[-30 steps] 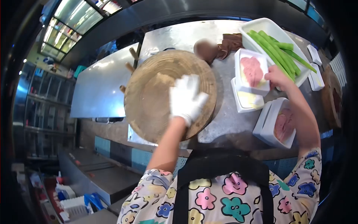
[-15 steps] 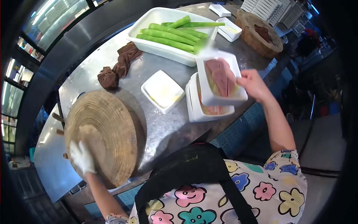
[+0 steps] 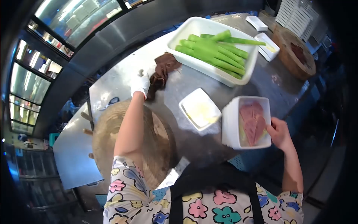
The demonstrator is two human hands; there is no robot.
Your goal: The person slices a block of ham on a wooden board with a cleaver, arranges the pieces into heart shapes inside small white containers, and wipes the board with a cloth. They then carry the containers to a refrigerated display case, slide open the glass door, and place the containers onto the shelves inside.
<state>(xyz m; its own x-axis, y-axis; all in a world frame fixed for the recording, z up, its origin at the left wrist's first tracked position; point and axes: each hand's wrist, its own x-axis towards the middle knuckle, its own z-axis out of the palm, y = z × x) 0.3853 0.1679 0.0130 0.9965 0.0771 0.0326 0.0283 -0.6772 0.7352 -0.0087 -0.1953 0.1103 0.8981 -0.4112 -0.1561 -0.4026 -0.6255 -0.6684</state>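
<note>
My left hand [image 3: 140,84], in a white glove, is reached out beside a crumpled brown cloth [image 3: 166,66] on the steel table. Its fingers point away from me and look apart, though glare blurs their tips. Bare, my right hand [image 3: 279,133] grips the right rim of a white tray [image 3: 251,145] with thumb and fingers. Pinkish-red pieces of meat [image 3: 252,121] lie in that tray. It sits on top of a stack of similar white trays, mostly hidden beneath it. Left of the stack is a small square white dish [image 3: 200,108] with pale yellowish contents.
A round wooden chopping block [image 3: 108,130] stands under my left forearm. At the back, a white tub [image 3: 179,52] holds several peeled green stalks [image 3: 231,59]. Small white dishes [image 3: 257,23] and another wooden block [image 3: 287,48] with brown cloth are at the far right.
My left hand has moved from the chopping block forward to the brown cloth. My right hand has lowered the meat tray squarely onto the stack. The camera view has shifted.
</note>
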